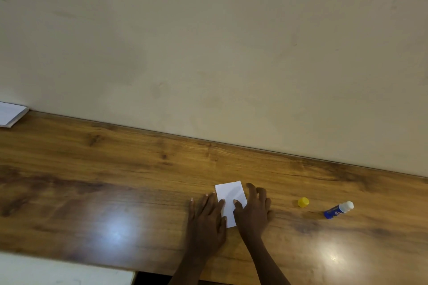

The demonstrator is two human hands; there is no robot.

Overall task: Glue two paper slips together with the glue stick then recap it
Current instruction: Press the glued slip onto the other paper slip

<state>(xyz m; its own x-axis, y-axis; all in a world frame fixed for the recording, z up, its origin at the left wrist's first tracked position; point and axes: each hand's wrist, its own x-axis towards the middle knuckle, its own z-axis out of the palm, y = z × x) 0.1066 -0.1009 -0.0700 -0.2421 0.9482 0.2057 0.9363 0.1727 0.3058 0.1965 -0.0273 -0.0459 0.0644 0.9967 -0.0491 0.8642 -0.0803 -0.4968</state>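
**Both hands flat on the paper**

On the wooden table (115, 169), near its front edge, a white paper slip (229, 201) lies under both hands. Left hand (206, 217) rests spread on its left edge; right hand (252, 208) presses flat on its right side. Farther right lie a yellow cap (303, 202) and, apart from it, the uncapped glue stick (338, 209) on its side. Whether one slip or two lies there, I cannot tell.

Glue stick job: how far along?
Done, apparently: the glue stick lies uncapped on the desk, set down, so gluing looks finished. In hand: the left hand and right hand press flat on the white paper; only one white shape shows, so I cannot confirm two slips stacked. Left: the yellow cap sits apart from the stick, so recapping is not yet done.
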